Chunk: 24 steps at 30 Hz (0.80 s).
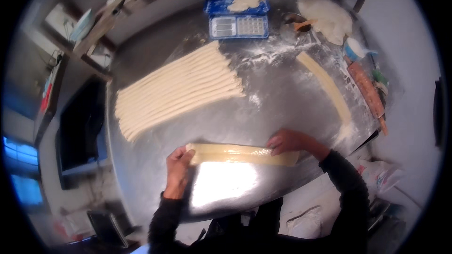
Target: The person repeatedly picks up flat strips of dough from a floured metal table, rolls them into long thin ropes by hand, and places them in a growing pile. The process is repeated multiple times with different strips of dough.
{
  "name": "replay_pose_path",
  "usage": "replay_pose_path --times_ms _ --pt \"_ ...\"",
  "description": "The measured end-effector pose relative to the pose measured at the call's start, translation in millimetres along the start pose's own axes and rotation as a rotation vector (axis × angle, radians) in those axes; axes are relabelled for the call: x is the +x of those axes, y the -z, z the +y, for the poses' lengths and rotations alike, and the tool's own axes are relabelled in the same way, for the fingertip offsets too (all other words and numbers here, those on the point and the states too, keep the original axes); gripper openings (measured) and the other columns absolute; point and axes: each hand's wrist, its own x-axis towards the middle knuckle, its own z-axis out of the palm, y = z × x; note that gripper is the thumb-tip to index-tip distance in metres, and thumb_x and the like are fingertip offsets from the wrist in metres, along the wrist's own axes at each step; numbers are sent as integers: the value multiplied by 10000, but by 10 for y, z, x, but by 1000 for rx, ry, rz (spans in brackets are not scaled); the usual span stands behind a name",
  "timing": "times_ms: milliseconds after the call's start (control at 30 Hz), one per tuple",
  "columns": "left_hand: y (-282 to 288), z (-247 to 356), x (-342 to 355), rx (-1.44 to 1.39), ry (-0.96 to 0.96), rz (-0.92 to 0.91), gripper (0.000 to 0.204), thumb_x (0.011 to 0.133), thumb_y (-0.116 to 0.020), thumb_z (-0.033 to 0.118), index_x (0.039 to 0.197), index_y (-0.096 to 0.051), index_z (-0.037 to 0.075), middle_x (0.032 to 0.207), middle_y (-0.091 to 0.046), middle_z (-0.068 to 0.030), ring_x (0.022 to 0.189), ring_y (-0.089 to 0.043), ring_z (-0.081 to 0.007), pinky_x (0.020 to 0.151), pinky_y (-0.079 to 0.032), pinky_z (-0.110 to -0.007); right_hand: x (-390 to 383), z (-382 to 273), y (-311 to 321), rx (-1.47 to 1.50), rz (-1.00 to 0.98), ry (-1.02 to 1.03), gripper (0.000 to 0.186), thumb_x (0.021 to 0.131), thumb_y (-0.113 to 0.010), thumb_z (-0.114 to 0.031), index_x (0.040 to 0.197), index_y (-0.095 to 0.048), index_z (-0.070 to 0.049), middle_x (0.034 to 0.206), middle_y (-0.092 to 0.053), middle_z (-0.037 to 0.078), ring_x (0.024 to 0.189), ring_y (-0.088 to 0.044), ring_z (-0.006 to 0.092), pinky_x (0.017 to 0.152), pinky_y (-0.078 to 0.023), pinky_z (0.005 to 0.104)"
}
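A flat, pale yellow dough strip [226,153] lies crosswise near the front edge of the metal table, its upper face shiny and wet-looking. My left hand [178,165] pinches its left end between thumb and fingers. Over the right part of the strip is my right hand [291,142], fingers bent together with the tips down on the dough; whether they hold anything small is hidden. Beyond, to the left, several long dough ropes [179,89] lie side by side in a slanted block. Another flat dough strip [329,87] curves along the table's right side.
The metal table [278,103] carries white flour smears. At the back stand a blue scale [239,26] with a dough piece on it, a metal bowl [293,33] and a large dough lump [327,19]. A blue-and-white cup [355,49] and a rolling pin [366,89] line the right edge.
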Motion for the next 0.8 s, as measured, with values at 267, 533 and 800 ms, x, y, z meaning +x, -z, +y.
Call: replay_pose_path --times_ms 267,533,800 --pt "1316 -259 -377 -3 -84 32 139 965 -652 -1 1083 -710 -47 1004 -749 -99 856 -690 -152 804 -548 -277 530 -544 -560 101 43 -47 469 747 -845 -237 1147 -770 -4 988 -791 161 867 -738 223 806 -556 340" --pt "2575 -549 -945 283 -376 189 129 910 -705 47 1027 -713 -6 906 -722 -58 808 -680 -160 739 -541 -306 496 -1525 -1455 -52 167 -112 391 744 -831 -209 1079 -786 -12 976 -782 157 867 -725 224 786 -547 361" --pt "1358 -460 -1285 904 -1031 -57 316 859 -746 119 1153 -724 6 1152 -710 -212 1075 -681 -394 956 -534 -431 388 -1823 -1965 -360 337 -217 351 707 -808 -120 1046 -786 -31 936 -758 200 881 -729 367 781 -567 453"
